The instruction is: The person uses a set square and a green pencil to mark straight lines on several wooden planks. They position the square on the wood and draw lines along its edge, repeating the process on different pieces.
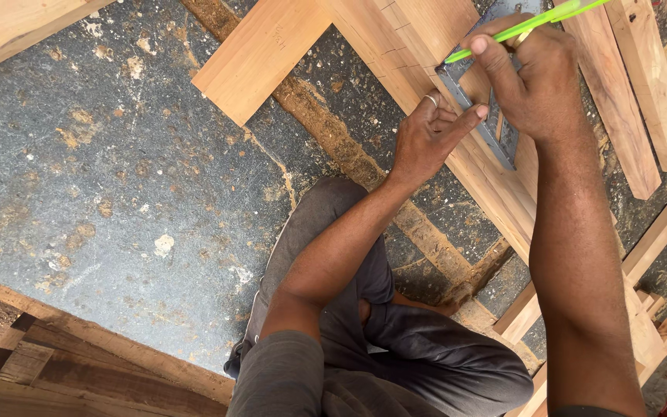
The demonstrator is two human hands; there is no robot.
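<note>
Two hands are at work over a long wooden board (pixel 457 166) that lies slantwise across the rough grey floor (pixel 117 154), running from the far middle toward the near right. My right hand (pixel 530 81) has its grip closed around a bright green pencil (pixel 530 27), thumb and fingers pinched on the shaft, with the point touching the board at the far end of a grey metal square (pixel 496 127). The square lies flat on the board. My left hand (pixel 426 139) presses down on it from the left, fingers curled and the forefinger stretched out so its tip touches the blade; this grip holds nothing, only pushes. A ring shows on one left finger. A shorter flat plank (pixel 260 54) meets the board at the far left, forming a corner. More wooden strips (pixel 631 93) lie to the right, just beside the board, and stacked dark timber (pixel 48 363) sits at the near left. My bent knees in grey trousers (pixel 395 340) are below the board.
</note>
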